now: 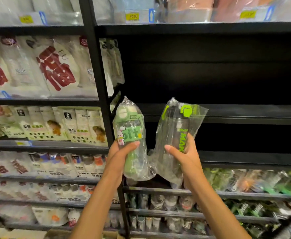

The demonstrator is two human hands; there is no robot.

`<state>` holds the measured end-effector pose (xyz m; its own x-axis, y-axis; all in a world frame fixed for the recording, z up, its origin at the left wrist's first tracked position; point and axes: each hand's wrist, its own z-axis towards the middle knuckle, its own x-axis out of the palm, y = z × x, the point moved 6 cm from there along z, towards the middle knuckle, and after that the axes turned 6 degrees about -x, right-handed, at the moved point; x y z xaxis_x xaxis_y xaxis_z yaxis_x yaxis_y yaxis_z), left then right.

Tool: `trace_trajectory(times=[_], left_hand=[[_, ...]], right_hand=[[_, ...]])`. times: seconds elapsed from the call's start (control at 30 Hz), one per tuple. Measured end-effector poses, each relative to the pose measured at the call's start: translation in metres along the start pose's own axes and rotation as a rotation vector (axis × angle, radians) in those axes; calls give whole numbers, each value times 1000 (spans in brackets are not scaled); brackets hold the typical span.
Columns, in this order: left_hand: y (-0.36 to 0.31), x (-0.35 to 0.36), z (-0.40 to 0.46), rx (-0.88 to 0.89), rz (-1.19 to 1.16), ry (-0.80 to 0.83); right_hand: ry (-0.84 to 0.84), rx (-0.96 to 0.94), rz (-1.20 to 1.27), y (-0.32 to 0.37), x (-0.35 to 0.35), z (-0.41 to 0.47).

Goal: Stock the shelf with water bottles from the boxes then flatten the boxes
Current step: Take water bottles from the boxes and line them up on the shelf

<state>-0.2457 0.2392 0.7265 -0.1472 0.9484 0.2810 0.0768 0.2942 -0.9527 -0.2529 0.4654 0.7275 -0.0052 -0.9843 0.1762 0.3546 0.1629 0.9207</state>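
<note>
At nine o'clock, white packs printed with big red characters lean in a row. Below them stand paper-cup packs. At twelve o'clock hangs a yellow price tag; at one o'clock, wrapped pink goods.

Both forearms bare, no sleeves, hands ungloved.

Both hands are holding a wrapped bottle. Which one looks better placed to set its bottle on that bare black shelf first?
Probably the right hand: its dark bottle is already in front of the bare shelf. The left hand holds the green bottle close to the black upright post.
</note>
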Motion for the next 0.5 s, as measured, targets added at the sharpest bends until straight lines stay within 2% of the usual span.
trace_trajectory(times=[0.33, 0.5], left_hand=[[-83, 24, 82, 238, -7, -52], [-116, 30, 141, 313, -6, -87]], right_hand=[[57, -134, -9, 39, 31, 120], [32, -210, -45, 40, 50, 180]])
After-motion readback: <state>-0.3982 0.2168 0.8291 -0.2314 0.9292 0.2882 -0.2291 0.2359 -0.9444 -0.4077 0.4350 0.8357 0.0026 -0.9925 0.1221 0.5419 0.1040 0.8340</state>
